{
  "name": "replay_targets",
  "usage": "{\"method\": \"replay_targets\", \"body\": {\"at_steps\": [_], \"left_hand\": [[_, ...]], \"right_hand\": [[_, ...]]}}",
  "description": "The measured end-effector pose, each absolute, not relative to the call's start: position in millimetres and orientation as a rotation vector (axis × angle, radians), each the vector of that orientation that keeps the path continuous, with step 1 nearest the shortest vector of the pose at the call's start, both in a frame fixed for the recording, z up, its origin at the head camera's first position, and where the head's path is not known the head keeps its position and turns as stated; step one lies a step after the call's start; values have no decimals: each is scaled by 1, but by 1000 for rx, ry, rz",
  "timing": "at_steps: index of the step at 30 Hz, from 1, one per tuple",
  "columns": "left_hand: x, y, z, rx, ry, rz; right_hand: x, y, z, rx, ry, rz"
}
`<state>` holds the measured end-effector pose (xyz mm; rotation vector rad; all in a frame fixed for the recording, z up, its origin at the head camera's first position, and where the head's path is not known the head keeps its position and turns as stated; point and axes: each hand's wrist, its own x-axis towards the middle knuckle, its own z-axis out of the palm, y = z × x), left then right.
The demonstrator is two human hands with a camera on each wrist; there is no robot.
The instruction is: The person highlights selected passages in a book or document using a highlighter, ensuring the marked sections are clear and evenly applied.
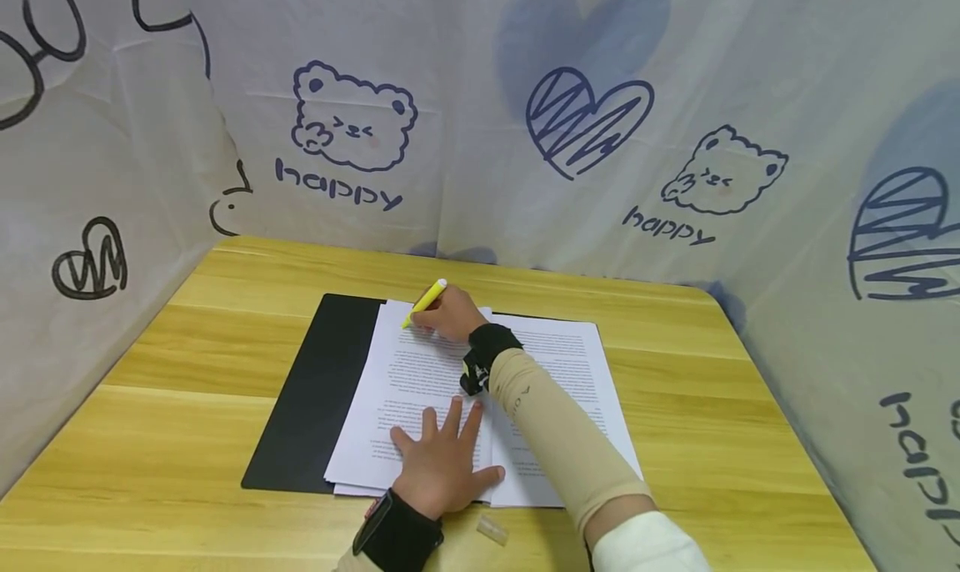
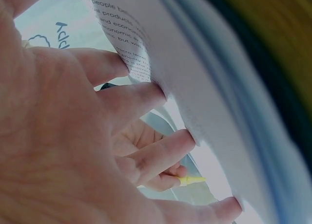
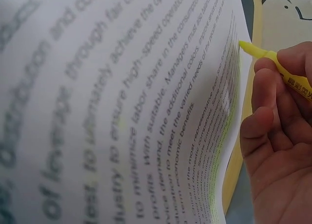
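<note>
My right hand (image 1: 453, 314) pinches a yellow highlighter (image 1: 427, 300) near the top left of a printed page (image 1: 420, 372). In the right wrist view the highlighter's tip (image 3: 242, 45) is at the page surface, and a yellow-green streak runs along one line of text. Spread flat, my left hand (image 1: 438, 468) rests on the lower part of the same page, its fingertips (image 2: 192, 139) touching the paper. Beside it on the right lies a second printed page (image 1: 573, 363), partly covered by the right forearm.
A black folder or board (image 1: 315, 405) lies under the papers and shows at the left. Near the table's front edge is a small clear piece (image 1: 492, 529), perhaps a cap. White curtains (image 1: 465, 122) with hearts and bears surround the wooden table (image 1: 697, 439).
</note>
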<state>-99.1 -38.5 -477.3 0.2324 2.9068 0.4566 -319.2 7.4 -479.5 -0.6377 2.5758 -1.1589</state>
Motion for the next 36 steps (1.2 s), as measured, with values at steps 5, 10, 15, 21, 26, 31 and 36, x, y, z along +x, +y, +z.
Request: {"method": "replay_targets", "body": {"at_steps": [5, 10, 15, 21, 26, 31, 36], "left_hand": [[-102, -39, -476, 234, 2904, 447], [-104, -39, -472, 232, 2895, 433], [-106, -38, -469, 242, 2895, 433], [-105, -39, -465, 264, 2904, 446], [-105, -38, -470, 268, 2913, 444], [-103, -36, -480, 266, 2884, 473], [-101, -34, -483, 256, 2892, 473]], "right_hand": [[-322, 8, -477, -627, 2576, -1179], [-325, 9, -476, -619, 2548, -1247], [-326, 10, -473, -633, 2543, -1279], [-326, 11, -469, -653, 2547, -1269], [-324, 11, -472, -649, 2548, -1266], [-320, 12, -483, -613, 2533, -1251], [-315, 13, -484, -620, 2511, -1283]]}}
